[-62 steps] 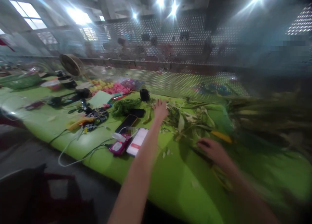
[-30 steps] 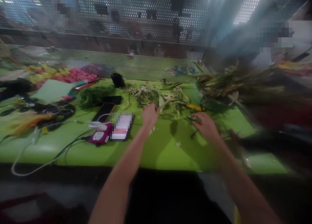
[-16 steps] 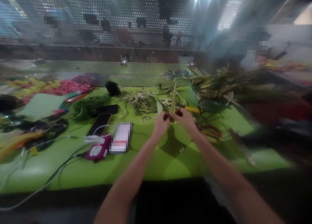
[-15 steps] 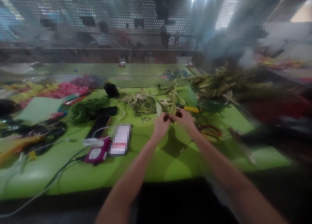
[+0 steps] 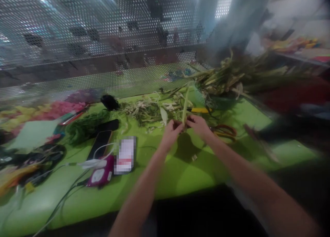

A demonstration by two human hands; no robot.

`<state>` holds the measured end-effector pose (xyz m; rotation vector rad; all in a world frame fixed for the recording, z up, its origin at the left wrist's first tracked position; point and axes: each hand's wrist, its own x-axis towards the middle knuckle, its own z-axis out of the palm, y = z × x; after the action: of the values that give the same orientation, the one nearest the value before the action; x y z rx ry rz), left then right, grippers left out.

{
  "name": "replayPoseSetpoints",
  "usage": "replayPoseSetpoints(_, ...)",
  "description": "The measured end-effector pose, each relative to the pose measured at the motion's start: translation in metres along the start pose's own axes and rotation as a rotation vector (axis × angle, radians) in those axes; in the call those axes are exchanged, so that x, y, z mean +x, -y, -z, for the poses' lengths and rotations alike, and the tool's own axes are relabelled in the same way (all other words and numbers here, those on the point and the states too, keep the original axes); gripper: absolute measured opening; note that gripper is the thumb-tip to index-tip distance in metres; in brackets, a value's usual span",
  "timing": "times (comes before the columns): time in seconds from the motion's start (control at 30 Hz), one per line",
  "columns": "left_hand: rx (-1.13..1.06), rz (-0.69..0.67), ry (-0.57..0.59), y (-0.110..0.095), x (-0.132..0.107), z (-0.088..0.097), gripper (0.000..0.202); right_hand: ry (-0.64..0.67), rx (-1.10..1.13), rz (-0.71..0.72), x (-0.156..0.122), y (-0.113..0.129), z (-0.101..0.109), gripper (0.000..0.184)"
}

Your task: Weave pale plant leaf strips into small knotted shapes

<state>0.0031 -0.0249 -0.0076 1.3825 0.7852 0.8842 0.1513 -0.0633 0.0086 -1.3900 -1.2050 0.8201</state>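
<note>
The left hand [image 5: 172, 133] and right hand [image 5: 198, 124] hide the bottom of the leaf strip [image 5: 186, 103]. Left of them, we can't read the blurry phone screen [image 5: 125, 154].

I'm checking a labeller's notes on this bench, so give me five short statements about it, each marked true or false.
1. The left hand and right hand are both at the base of a raised leaf strip. True.
2. The lit-screen phone lies on top of the magenta device. False: the lit-screen phone lies beside the magenta device.
3. The dark-green tangle lies right of both hands. False: the dark-green tangle lies left of them.
4. A yellow handle lies beyond the right hand. True.
5. The tabletop is red. False: the tabletop is green.
</note>
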Motion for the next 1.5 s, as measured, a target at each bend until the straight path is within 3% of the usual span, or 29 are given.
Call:
replayPoseSetpoints(0.1, 0.186, -0.1, -0.019, 0.001, 0.0, -0.001, 0.037, -0.06, -0.093, 0.053, -0.003, -0.001, -0.001, 0.017)
replayPoseSetpoints(0.17, 0.23, -0.121, -0.036, 0.001, 0.001, 0.0, 0.033, -0.07, -0.123, 0.06, -0.005, -0.001, -0.001, 0.014)
replayPoseSetpoints(0.33, 0.04, -0.009, 0.031, -0.002, 0.002, 0.005, 0.021, -0.052, -0.097, 0.044, -0.003, 0.0, 0.001, 0.015)
replayPoseSetpoints(0.53, -0.087, 0.063, -0.01, 0.002, 0.004, 0.008, 0.022, 0.008, -0.007, 0.007, 0.001, -0.002, 0.001, 0.022)
replayPoseSetpoints(0.77, 0.32, -0.087, -0.051, 0.002, 0.002, 0.005, 0.008, -0.165, -0.493, 0.108, -0.012, 0.004, 0.001, 0.03)
replayPoseSetpoints(0.83, 0.369, -0.116, -0.068, 0.002, 0.001, 0.004, 0.011, -0.199, -0.544, 0.141, -0.014, 0.005, 0.001, 0.025)
replayPoseSetpoints(1.03, 0.12, -0.023, 0.003, 0.006, 0.002, 0.005, 0.016, -0.159, -0.362, 0.093, -0.009, 0.001, 0.001, 0.012)
replayPoseSetpoints(1.27, 0.309, -0.091, -0.01, 0.005, 0.005, 0.011, 0.016, -0.005, -0.25, 0.116, -0.006, -0.001, 0.0, 0.011)
replayPoseSetpoints(1.5, -0.062, 0.034, -0.123, 0.003, 0.003, 0.008, 0.022, 0.002, -0.262, 0.168, -0.012, 0.001, -0.003, 0.022)
